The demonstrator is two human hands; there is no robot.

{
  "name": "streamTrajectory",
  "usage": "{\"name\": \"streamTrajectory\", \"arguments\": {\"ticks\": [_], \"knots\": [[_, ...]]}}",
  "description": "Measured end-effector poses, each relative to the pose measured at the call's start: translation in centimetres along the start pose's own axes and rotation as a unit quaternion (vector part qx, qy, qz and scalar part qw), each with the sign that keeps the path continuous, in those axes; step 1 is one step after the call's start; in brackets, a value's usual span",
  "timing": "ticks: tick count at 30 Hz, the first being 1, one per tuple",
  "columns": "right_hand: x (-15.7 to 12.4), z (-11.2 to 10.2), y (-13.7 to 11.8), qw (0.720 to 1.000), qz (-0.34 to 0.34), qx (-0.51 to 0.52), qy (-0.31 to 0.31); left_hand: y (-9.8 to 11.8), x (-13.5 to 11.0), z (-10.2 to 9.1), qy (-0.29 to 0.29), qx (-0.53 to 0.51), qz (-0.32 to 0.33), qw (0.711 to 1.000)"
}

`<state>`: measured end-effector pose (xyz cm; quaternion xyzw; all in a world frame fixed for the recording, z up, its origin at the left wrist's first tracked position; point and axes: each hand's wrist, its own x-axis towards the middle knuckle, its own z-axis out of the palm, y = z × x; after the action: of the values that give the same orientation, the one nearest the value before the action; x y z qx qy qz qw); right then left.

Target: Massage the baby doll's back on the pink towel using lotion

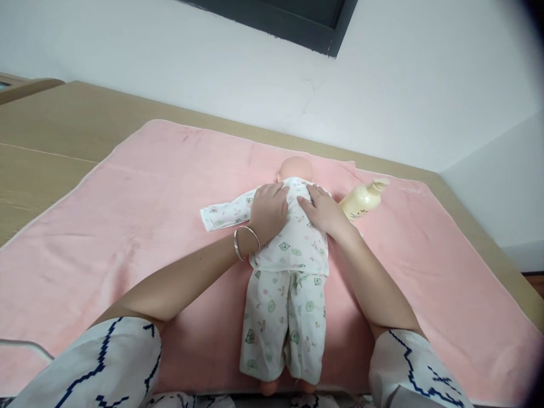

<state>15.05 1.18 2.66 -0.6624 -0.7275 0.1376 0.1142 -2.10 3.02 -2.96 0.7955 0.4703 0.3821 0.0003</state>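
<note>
A baby doll (284, 272) in white patterned pyjamas lies on a pink towel (140, 226), its head (296, 168) pointing away from me. My left hand (268, 208) rests flat on the doll's upper body near the left shoulder, fingers stretched out; a silver bangle (245, 242) circles that wrist. My right hand (322, 211) lies flat on the upper body at the right side, fingers spread. Neither hand holds anything. The doll's left sleeve (225, 214) is stretched out sideways on the towel.
A pale yellow pump bottle (363, 199) lies on the towel just right of my right hand. The towel covers a wooden table (51, 141) that stands against a white wall (425, 85). A dark frame (297, 22) hangs above.
</note>
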Motion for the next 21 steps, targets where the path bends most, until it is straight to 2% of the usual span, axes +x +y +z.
{"name": "streamTrajectory", "arguments": {"ticks": [3, 6, 11, 17, 19, 21], "knots": [[-0.2, 0.7, -0.6, 0.998, -0.005, -0.058, 0.034, 0.3, 0.2, -0.4, -0.021, 0.024, -0.003, 0.999], [-1.7, 1.5, -2.2, 0.989, -0.016, -0.133, 0.059, -0.4, 1.2, -0.5, -0.069, 0.021, -0.038, 0.997], [-3.6, 0.9, -3.8, 0.984, -0.044, -0.164, 0.048, -1.2, 2.2, -0.9, -0.134, -0.006, -0.040, 0.990], [-0.5, 0.1, -1.0, 0.995, -0.043, -0.081, 0.033, 2.1, 0.0, -2.0, -0.109, 0.079, 0.026, 0.991], [0.1, 0.4, -0.5, 0.995, -0.043, -0.080, 0.027, 2.5, -0.3, -2.0, -0.100, 0.080, 0.036, 0.991], [-0.3, 0.7, -0.9, 0.994, -0.040, -0.098, 0.029, 1.9, 0.1, -1.8, -0.101, 0.074, 0.060, 0.990]]}}
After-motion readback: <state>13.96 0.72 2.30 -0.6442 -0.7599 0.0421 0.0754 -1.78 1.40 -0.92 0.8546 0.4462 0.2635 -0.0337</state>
